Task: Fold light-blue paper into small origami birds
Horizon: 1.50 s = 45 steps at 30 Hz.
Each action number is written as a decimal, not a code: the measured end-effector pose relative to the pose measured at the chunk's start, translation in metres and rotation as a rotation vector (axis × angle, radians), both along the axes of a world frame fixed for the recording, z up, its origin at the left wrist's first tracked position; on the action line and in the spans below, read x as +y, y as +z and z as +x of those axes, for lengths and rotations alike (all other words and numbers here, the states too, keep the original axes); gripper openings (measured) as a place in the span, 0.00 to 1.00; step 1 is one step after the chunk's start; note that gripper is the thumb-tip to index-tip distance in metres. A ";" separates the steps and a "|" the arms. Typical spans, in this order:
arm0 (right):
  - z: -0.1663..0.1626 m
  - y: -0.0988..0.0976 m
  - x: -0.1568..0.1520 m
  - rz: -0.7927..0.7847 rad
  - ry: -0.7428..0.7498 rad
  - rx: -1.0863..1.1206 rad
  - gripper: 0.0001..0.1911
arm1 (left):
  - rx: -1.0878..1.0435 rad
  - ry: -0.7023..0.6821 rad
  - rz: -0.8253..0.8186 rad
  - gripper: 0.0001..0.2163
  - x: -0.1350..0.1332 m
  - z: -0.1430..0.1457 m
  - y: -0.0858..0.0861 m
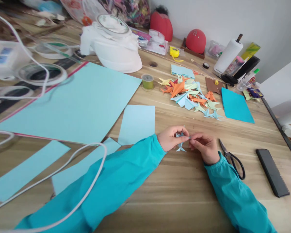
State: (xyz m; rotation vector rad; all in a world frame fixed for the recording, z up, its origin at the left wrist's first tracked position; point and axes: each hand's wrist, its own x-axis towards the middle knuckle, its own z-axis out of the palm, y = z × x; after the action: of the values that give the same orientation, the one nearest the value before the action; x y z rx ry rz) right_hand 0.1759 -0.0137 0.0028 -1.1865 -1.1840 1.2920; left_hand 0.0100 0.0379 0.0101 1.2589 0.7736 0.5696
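Overall, note a broad light-brown wood-grain table (184, 200), meeting a plain pale wall (223, 19) at the back of the room. Along the far side, locate a white paper roll (228, 56) and a red dome-shaped item (196, 42), presumably parked there to stay out of the way.

At left, find a large pale-blue paper sheet (80, 103) with a red edge strip, laid flat, probably to avoid creasing. Nearer, see a long pale-blue paper strip (29, 170); beside the large sheet, a pale-blue paper rectangle (138, 124), also flat. Beyond both hands, find a loose pile of small folded paper figures (179, 88), orange, pale blue and pale green, likely gathered to prevent scattering. Right of the pile, note a square stack of teal sheets (237, 105); nearer, at far right, a black rectangular phone (273, 173). Just beside the right wrist, locate black-handled metal scissors (227, 152), tips pointing away from the body, probably for ready reach.

Left hand (173, 138): thumb and forefinger pinched on a small pale-blue folded paper figure (181, 147), partly hidden, between both hands; cannot tell whether touching the table. Right hand (205, 145): thumb and forefinger pinched on a tiny pale piece (189, 137), close to the left fingertips, apparently for fine control; cannot tell whether part of the figure.
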 end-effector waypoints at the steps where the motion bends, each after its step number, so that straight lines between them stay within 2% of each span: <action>1: 0.000 0.000 0.000 -0.013 -0.002 0.001 0.09 | 0.004 0.004 0.007 0.14 0.000 0.000 0.000; 6: 0.003 -0.001 0.002 -0.063 0.033 0.020 0.10 | 0.013 0.043 0.109 0.12 -0.001 0.001 -0.006; 15: 0.006 -0.002 0.003 -0.103 0.040 0.041 0.09 | -0.066 0.194 0.616 0.05 -0.010 0.004 -0.012; 23: 0.007 -0.003 0.004 -0.114 -0.025 0.031 0.10 | 0.012 0.234 0.914 0.05 -0.014 0.001 -0.014; 27: 0.006 -0.003 0.004 -0.105 -0.018 0.054 0.09 | 0.004 0.234 0.990 0.05 -0.014 0.001 -0.016; 36: 0.004 -0.003 0.004 -0.098 -0.044 0.010 0.11 | 0.035 0.260 1.081 0.06 -0.013 0.001 -0.016; 45: 0.000 0.001 0.005 -0.125 -0.080 0.057 0.12 | 0.053 0.261 1.151 0.07 -0.013 0.002 -0.016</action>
State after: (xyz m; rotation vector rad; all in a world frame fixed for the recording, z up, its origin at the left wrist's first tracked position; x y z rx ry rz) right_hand 0.1762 -0.0091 0.0041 -1.2661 -1.0165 1.3460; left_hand 0.0118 0.0244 -0.0059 2.2340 0.6497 1.2980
